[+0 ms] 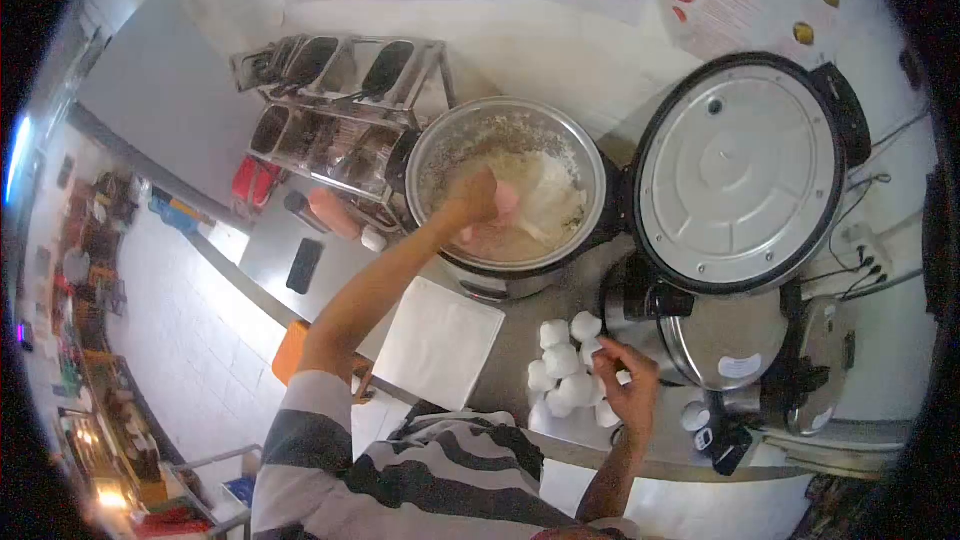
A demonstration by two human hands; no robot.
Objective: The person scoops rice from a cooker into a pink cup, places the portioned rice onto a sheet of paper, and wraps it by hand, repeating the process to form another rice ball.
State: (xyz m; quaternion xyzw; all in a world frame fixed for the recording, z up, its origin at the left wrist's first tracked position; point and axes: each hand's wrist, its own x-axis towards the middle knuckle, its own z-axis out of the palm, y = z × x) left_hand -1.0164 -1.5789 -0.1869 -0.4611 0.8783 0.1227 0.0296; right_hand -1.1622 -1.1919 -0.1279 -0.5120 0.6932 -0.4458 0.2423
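Note:
A large open rice cooker pot [590, 155] holds white rice [545, 190]. My left hand [472, 198] is inside the pot, closed on a pink rice paddle [505, 202] that rests in the rice. Near the counter's front edge lies a cluster of several white rice balls [562, 362]. My right hand [632, 385] rests beside that cluster on its right, with its fingertips pinching one rice ball. The cooker's round hinged lid [738, 170] stands open to the right of the pot.
A metal rack of condiment tins [330, 110] stands left of the pot. A white sheet [438, 340] lies on the counter, a black phone [304, 265] further left. A second, shut steel cooker [740, 350] is at right. Cables [870, 270] run along the wall.

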